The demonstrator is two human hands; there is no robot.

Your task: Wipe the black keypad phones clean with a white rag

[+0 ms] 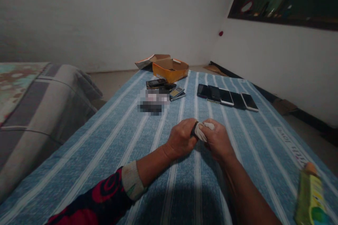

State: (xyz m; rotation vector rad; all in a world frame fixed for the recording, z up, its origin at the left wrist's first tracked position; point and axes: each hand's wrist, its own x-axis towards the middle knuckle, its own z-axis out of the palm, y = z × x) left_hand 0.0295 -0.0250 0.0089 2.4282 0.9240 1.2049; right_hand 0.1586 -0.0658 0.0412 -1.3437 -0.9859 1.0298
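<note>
My left hand (181, 138) is closed around a small black phone-like object (194, 129), of which only one end shows past the fingers. Pressed against that end is a crumpled white cloth (201, 133), bunched in my closed right hand (220, 141). Both hands meet above the middle of the blue striped tablecloth (150, 161). Beyond them, to the right, several smartphones (226, 97) lie side by side in a row. To the left is a pile of older phones (156, 83), including a keypad phone (176, 92); part of this pile is blurred out.
An open orange cardboard box (169, 74) stands at the far end. A bottle of yellow-green liquid (310, 197) is at the near right. A blanket-covered bed (60, 88) lies to the left, and white walls (111, 17) rise behind.
</note>
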